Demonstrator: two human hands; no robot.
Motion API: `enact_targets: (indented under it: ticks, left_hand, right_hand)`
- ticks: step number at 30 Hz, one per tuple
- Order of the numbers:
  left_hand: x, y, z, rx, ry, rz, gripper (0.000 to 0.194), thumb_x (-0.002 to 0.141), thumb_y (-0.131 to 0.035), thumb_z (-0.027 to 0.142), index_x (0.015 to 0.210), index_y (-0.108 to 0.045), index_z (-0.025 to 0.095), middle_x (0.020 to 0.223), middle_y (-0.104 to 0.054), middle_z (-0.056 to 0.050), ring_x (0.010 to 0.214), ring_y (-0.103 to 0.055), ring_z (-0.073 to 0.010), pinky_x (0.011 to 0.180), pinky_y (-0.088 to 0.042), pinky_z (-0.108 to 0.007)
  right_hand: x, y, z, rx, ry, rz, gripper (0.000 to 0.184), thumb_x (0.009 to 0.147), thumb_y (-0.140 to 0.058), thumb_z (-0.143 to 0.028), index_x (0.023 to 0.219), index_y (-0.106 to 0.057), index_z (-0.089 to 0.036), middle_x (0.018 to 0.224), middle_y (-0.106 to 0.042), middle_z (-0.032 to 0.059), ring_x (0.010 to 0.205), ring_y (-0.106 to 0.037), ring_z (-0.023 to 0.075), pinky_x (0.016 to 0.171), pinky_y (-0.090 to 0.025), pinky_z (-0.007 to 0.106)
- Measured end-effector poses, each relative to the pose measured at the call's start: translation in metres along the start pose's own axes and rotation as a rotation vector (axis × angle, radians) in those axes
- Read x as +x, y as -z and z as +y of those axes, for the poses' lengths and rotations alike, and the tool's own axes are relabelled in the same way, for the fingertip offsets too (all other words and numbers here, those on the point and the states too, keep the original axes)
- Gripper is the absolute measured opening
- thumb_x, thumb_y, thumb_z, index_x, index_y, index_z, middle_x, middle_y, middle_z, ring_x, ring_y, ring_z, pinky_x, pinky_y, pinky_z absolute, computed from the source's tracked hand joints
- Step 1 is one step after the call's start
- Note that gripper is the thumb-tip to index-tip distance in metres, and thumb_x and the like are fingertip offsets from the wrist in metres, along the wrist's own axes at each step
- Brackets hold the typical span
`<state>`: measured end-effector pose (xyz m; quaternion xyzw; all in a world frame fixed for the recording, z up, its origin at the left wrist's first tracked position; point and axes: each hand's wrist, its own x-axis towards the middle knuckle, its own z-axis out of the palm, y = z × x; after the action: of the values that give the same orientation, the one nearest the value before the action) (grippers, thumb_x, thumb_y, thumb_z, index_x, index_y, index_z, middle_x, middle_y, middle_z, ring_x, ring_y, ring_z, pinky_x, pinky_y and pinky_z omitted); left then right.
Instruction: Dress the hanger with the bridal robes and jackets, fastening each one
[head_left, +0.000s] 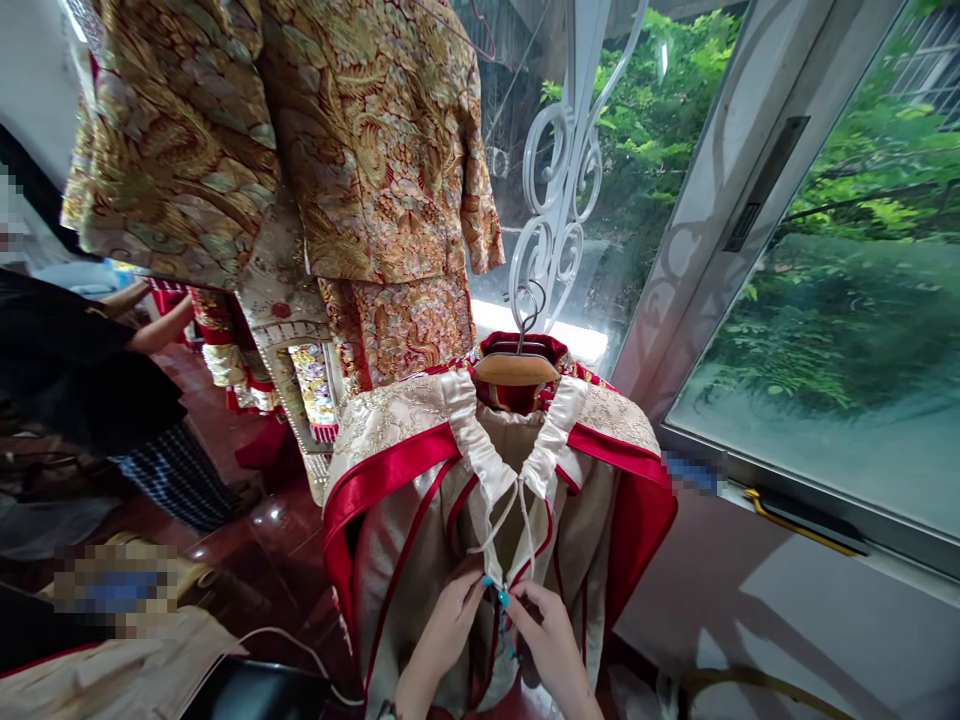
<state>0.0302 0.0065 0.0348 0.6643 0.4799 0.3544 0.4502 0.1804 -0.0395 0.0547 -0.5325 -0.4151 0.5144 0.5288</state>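
Observation:
A cream garment point(405, 540) with red trim hangs on a wooden hanger point(517, 372), its gathered white collar point(465, 420) spread in a V. Two thin white cords point(526, 525) dangle from the collar front. Below them, my left hand point(446, 620) pinches the garment's front edge between thumb and fingers. Close beside it, my right hand point(551, 630) pinches the opposite edge, thumb tip almost touching the left fingers. Both hands have teal nails. Whatever small fastening lies between the fingertips is too small to make out.
Gold and red embroidered jackets point(375, 150) hang behind at the left. A white scrolled window grille point(551, 190) stands behind the hanger. On the right, a yellow-and-black tool point(806, 522) lies along the window sill. At the far left a person in dark clothes point(75, 370) reaches toward garments.

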Motion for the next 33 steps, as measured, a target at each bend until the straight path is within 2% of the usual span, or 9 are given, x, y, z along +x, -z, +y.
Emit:
enact_targets:
  ticks: [5,8,11,14,16,21,26,29,33]
  left_hand:
    - [-0.008,-0.011,-0.005,0.217,0.035,-0.06,0.039,0.084,-0.052,0.038,0.115,-0.065,0.018,0.111,-0.072,-0.014,0.105,-0.066,-0.03,0.094,-0.05,-0.041]
    - [-0.008,-0.022,-0.001,0.367,0.058,-0.089,0.036,0.084,-0.044,0.026,0.109,-0.066,0.016,0.101,-0.073,-0.017,0.095,-0.068,-0.0321,0.084,-0.051,-0.041]
    - [-0.006,-0.029,0.002,0.267,0.003,-0.089,0.037,0.085,-0.036,0.019,0.105,-0.068,0.015,0.097,-0.074,-0.016,0.087,-0.07,-0.0275,0.08,-0.053,-0.037]
    - [-0.006,-0.032,0.001,0.092,-0.089,-0.026,0.036,0.09,-0.039,0.026,0.109,-0.068,0.017,0.105,-0.074,-0.014,0.092,-0.07,-0.0242,0.086,-0.053,-0.033]
    - [-0.006,-0.032,-0.001,0.059,-0.088,0.038,0.037,0.092,-0.039,0.031,0.112,-0.068,0.019,0.111,-0.073,-0.013,0.102,-0.068,-0.0244,0.095,-0.051,-0.034]
    - [-0.004,-0.035,-0.007,0.11,-0.071,0.088,0.04,0.094,-0.039,0.038,0.118,-0.067,0.021,0.122,-0.069,-0.012,0.115,-0.063,-0.0253,0.104,-0.047,-0.038]
    - [0.002,-0.036,-0.01,0.16,-0.04,0.116,0.043,0.094,-0.036,0.042,0.108,-0.069,0.02,0.115,-0.072,-0.013,0.11,-0.065,-0.0256,0.103,-0.048,-0.039]
    - [0.007,-0.033,-0.01,0.183,-0.001,0.121,0.047,0.092,-0.033,0.044,0.109,-0.069,0.019,0.117,-0.071,-0.014,0.112,-0.064,-0.0265,0.104,-0.047,-0.041]
    - [0.006,-0.03,-0.014,0.166,0.064,0.119,0.05,0.088,-0.038,0.044,0.118,-0.067,0.016,0.125,-0.067,-0.016,0.119,-0.061,-0.0295,0.106,-0.045,-0.044]
  right_hand:
    - [-0.001,-0.001,0.004,-0.008,0.0,0.014,0.048,0.073,-0.067,-0.063,0.064,-0.056,-0.018,0.049,-0.046,-0.0053,0.042,-0.038,0.0085,0.043,-0.029,0.022]
    - [-0.002,-0.005,0.001,-0.046,0.034,0.063,0.046,0.074,-0.068,-0.061,0.063,-0.057,-0.017,0.05,-0.04,-0.0061,0.046,-0.035,0.0084,0.045,-0.027,0.022]
    - [-0.001,-0.011,-0.011,0.023,0.002,0.113,0.05,0.07,-0.068,-0.065,0.06,-0.056,-0.017,0.05,-0.041,-0.0052,0.045,-0.032,0.008,0.043,-0.025,0.023]
    - [0.001,-0.018,-0.03,0.132,-0.026,0.158,0.051,0.066,-0.07,-0.065,0.057,-0.055,-0.017,0.05,-0.043,-0.0046,0.044,-0.029,0.0069,0.042,-0.023,0.022]
    - [0.001,-0.021,-0.047,0.205,-0.013,0.204,0.047,0.066,-0.073,-0.061,0.059,-0.056,-0.017,0.053,-0.045,-0.0041,0.046,-0.032,0.0071,0.042,-0.025,0.021]
    - [0.009,-0.025,-0.09,0.307,0.044,0.338,0.042,0.066,-0.074,-0.059,0.069,-0.062,-0.018,0.059,-0.05,-0.0022,0.05,-0.04,0.0089,0.044,-0.033,0.021]
    - [0.022,-0.029,-0.128,0.358,0.15,0.365,0.043,0.063,-0.078,-0.057,0.066,-0.06,-0.017,0.057,-0.05,-0.0028,0.046,-0.035,0.0063,0.039,-0.027,0.021]
    - [0.026,-0.032,-0.141,0.372,0.183,0.356,0.044,0.062,-0.079,-0.056,0.067,-0.062,-0.016,0.057,-0.051,-0.0027,0.045,-0.033,0.0057,0.039,-0.025,0.021]
    - [0.029,-0.027,-0.139,0.321,0.154,0.35,0.049,0.059,-0.078,-0.062,0.067,-0.064,-0.016,0.056,-0.05,-0.0017,0.047,-0.037,0.0077,0.04,-0.028,0.022]
